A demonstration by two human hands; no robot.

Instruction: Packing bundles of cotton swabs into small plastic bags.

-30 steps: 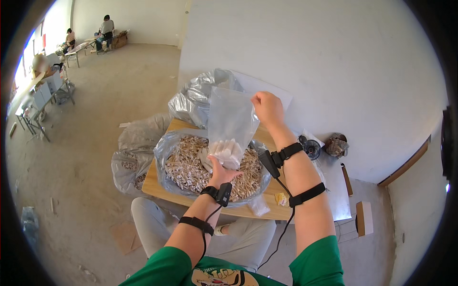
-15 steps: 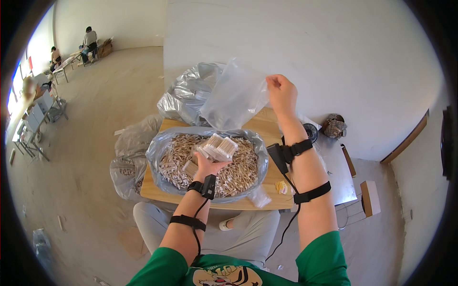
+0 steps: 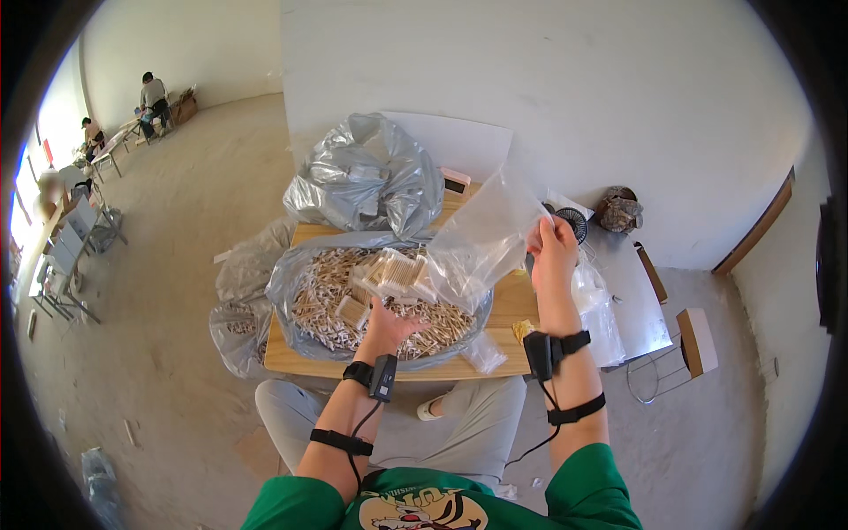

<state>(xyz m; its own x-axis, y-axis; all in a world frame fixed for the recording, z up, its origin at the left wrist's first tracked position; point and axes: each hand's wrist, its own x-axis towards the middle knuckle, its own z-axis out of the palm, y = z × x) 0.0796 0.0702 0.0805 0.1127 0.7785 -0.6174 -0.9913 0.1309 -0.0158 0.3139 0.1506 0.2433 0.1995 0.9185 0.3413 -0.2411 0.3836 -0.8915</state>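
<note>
My left hand (image 3: 387,329) is over a heap of loose cotton swabs (image 3: 448,331), gripping a stack of small clear packs of cotton swabs (image 3: 394,270). Its thumb sticks out to the right, while the packs hide most of the fingers. The heap fills a wide tub lined with a grey plastic bag (image 3: 281,284). To the right, my right hand (image 3: 555,251) pinches the edge of a large clear plastic bag (image 3: 490,234). That bag hangs tilted, its lower end over the tub's right side beside the packs. Another small pack (image 3: 352,311) lies on the swabs by my left wrist.
A bulky grey plastic bag (image 3: 367,181) stands behind the tub on the wooden table (image 3: 305,362). Filled clear bags (image 3: 238,327) sit at the left. At the right a side table (image 3: 638,309) bears a small black fan (image 3: 572,223) and clear bags. Other people work far left.
My right hand has come down and slightly right, bringing the clear bag from above the table's back to the tub's right side. My left hand still holds the packs, having shifted little.
</note>
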